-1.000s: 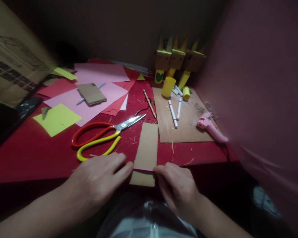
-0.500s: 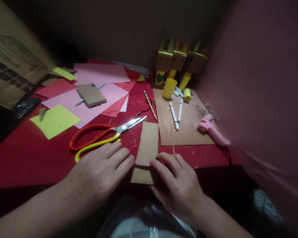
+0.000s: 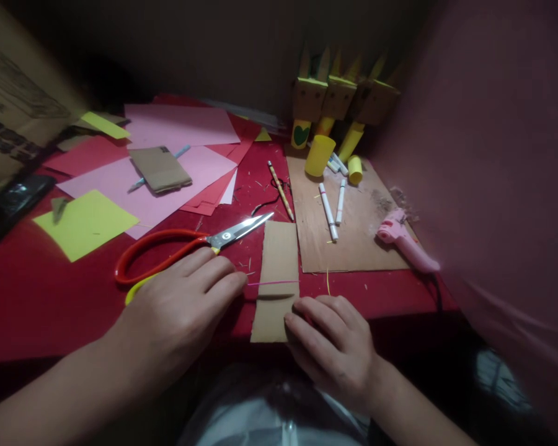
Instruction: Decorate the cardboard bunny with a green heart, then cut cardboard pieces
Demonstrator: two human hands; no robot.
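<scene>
A tan cardboard strip (image 3: 279, 260) with a crease across it lies at the table's front edge, between my hands. Pinched in the closed fingers of my left hand (image 3: 186, 310) is one end of a thin pink strip (image 3: 274, 283); its other end lies free across the cardboard, just above the crease. My right hand (image 3: 337, 347) grips the cardboard's lower right edge with curled fingers, its thumb mostly hidden. Scissors (image 3: 223, 238) with red and yellow handles lie beyond my left hand, which partly covers them.
Pink and red paper sheets (image 3: 181, 124), a yellow sheet (image 3: 88, 223) and a folded cardboard piece (image 3: 160, 170) lie left. At right, a wooden board (image 3: 311, 248) holds markers (image 3: 328, 210) and a pink glue gun (image 3: 404, 238). Cardboard figures (image 3: 311, 99) stand behind; a pencil (image 3: 280, 189) lies mid-table.
My right hand has let go of the pink strip and moved down to the cardboard's edge. The pink strip now sits above the crease, and my left hand has shifted slightly up and left.
</scene>
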